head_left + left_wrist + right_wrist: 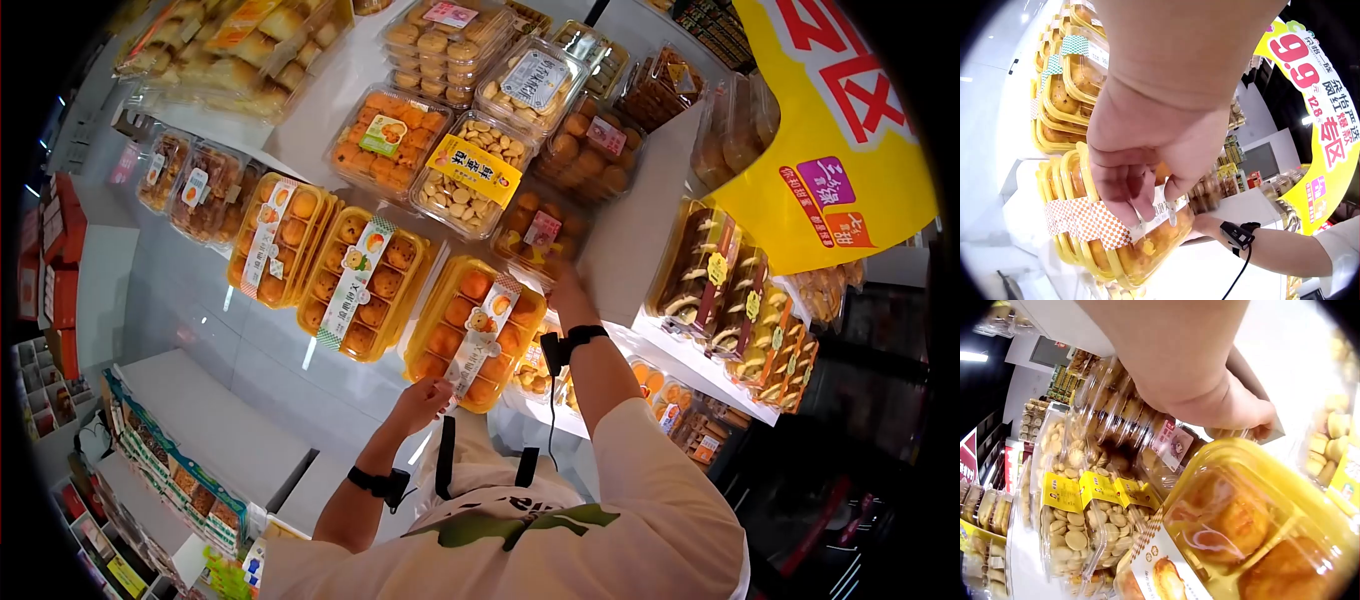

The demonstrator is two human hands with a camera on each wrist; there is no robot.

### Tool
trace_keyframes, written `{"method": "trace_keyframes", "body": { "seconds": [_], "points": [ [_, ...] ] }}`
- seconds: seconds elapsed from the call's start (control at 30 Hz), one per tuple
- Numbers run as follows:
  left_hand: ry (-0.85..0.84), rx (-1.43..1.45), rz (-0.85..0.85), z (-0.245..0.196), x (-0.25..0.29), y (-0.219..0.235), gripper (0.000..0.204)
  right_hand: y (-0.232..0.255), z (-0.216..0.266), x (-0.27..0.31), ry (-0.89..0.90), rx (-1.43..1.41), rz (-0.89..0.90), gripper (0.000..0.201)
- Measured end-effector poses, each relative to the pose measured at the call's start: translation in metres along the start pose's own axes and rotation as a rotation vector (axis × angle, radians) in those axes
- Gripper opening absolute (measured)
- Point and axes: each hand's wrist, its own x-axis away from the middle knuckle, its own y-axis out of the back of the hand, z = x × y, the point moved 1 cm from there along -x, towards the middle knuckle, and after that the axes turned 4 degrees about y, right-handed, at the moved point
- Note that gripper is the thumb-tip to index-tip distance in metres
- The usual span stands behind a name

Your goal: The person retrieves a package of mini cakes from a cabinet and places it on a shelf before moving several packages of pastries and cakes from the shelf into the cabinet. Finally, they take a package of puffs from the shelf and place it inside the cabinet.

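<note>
In the head view a yellow pastry box [450, 320] with a white label stands at the display's near edge, between my hands. My left hand [420, 403] is at its near left corner; in the left wrist view, this hand [1154, 137] curls its fingers and thumb on the labelled end of the yellow box [1094, 250]. My right hand [568, 300] is by the box's far right corner, beside a clear box with a pink label [540, 230]. In the right wrist view the right hand [1222, 403] reaches behind the yellow box [1297, 506], its fingertips mostly hidden.
Two more yellow boxes [360, 285] stand to the left. Clear boxes of round biscuits [465, 180] are stacked beyond. A large yellow sign [830, 150] hangs at the upper right, above long boxes of biscuits [700, 265]. A white shelf block [220, 420] is at the lower left.
</note>
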Motion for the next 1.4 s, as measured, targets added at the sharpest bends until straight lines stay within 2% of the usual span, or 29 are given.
{"method": "trace_keyframes", "body": {
  "seconds": [0.03,0.07,0.13,0.17,0.23,0.27,0.33,0.4,0.43,0.47,0.53,0.57,0.63,0.67,0.73,0.77,0.83,0.87,0.93,0.97,1.03,1.07,1.13,1.17,1.2,1.27,1.33,1.4],
  "points": [
    [-0.035,-0.094,-0.012,-0.011,0.004,-0.001,0.034,0.017,-0.031,-0.04,0.133,0.063,0.086,0.046],
    [-0.032,-0.09,-0.011,-0.012,0.003,-0.003,0.034,0.006,-0.003,0.002,0.307,0.317,0.104,0.041],
    [-0.125,-0.288,-0.086,-0.015,-0.001,-0.006,0.036,-0.023,0.064,0.1,0.666,0.864,-0.01,0.032],
    [-0.129,-0.288,-0.085,-0.017,-0.001,-0.007,0.036,-0.025,0.069,0.099,0.669,0.864,-0.013,0.032],
    [-0.1,-0.298,-0.076,-0.021,-0.002,-0.006,0.034,-0.027,0.067,0.085,-0.042,-0.054,0.057,0.026],
    [-0.107,-0.301,-0.077,-0.02,-0.006,-0.004,0.034,-0.027,0.068,0.081,-0.034,-0.057,0.057,0.026],
    [-0.083,-0.231,-0.058,-0.009,-0.015,-0.001,0.033,-0.018,0.051,0.064,0.108,0.055,0.067,0.028],
    [-0.079,-0.19,-0.051,-0.003,-0.019,0.0,0.033,0.006,-0.003,-0.011,0.214,-0.059,0.083,0.03],
    [-0.074,-0.146,-0.046,-0.003,-0.02,0.0,0.033,-0.003,0.006,-0.009,0.267,-0.116,0.096,0.031],
    [-0.077,-0.144,-0.051,-0.003,-0.021,0.001,0.033,-0.002,0.01,-0.002,0.172,-0.118,0.01,0.036],
    [-0.083,-0.139,-0.042,-0.001,-0.02,0.001,0.032,-0.045,0.095,0.097,-0.017,-0.147,-0.167,0.045],
    [-0.085,-0.141,-0.043,0.0,-0.019,0.001,0.032,-0.05,0.103,0.101,-0.014,-0.15,-0.166,0.045],
    [-0.103,-0.093,-0.033,-0.001,-0.022,0.0,0.03,-0.052,0.111,0.092,-0.354,-0.848,-0.314,0.066],
    [-0.109,-0.098,-0.031,-0.001,-0.023,0.0,0.03,-0.054,0.107,0.09,-0.347,-0.854,-0.314,0.066],
    [-0.11,-0.074,-0.019,0.001,-0.022,0.0,0.028,-0.047,0.08,0.063,0.265,-0.551,0.09,0.069],
    [-0.111,-0.078,-0.017,0.003,-0.024,0.001,0.028,-0.049,0.082,0.065,0.269,-0.554,0.087,0.069],
    [-0.12,-0.043,0.014,0.007,-0.029,0.002,0.028,-0.06,0.103,0.074,0.403,-0.219,-0.113,0.053],
    [-0.124,-0.047,0.015,0.008,-0.029,0.002,0.028,-0.074,0.126,0.091,0.408,-0.223,-0.115,0.053],
    [-0.157,-0.062,-0.005,0.007,-0.028,-0.001,0.028,-0.098,0.174,0.139,-0.035,-0.683,-0.479,0.042],
    [-0.164,-0.069,-0.001,0.007,-0.028,-0.001,0.028,-0.097,0.171,0.138,-0.028,-0.691,-0.48,0.042],
    [-0.172,-0.091,-0.012,0.007,-0.028,-0.001,0.024,-0.099,0.174,0.146,-0.024,-0.78,-0.285,0.036],
    [-0.183,-0.098,-0.011,0.006,-0.028,-0.001,0.024,-0.098,0.177,0.15,-0.013,-0.787,-0.282,0.036],
    [-0.145,-0.102,-0.011,0.001,-0.025,-0.002,0.024,-0.112,0.21,0.216,-0.136,-0.869,-0.413,0.032],
    [-0.158,-0.115,-0.007,0.0,-0.024,-0.002,0.024,-0.111,0.203,0.218,-0.06,-0.979,-0.392,0.054],
    [-0.137,-0.092,-0.019,0.001,-0.026,-0.003,0.024,-0.111,0.206,0.232,-0.045,-0.992,-0.391,0.054],
    [-0.129,-0.075,-0.029,0.001,-0.03,-0.005,0.024,-0.11,0.214,0.265,-0.066,-0.961,-0.352,0.031],
    [-0.09,-0.016,-0.037,0.002,-0.034,-0.005,0.026,-0.1,0.207,0.287,-0.033,-0.898,-0.318,0.032],
    [-0.058,-0.013,0.009,0.007,-0.044,-0.001,0.026,-0.084,0.196,0.313,0.036,-0.836,-0.054,0.033]
  ]
}}
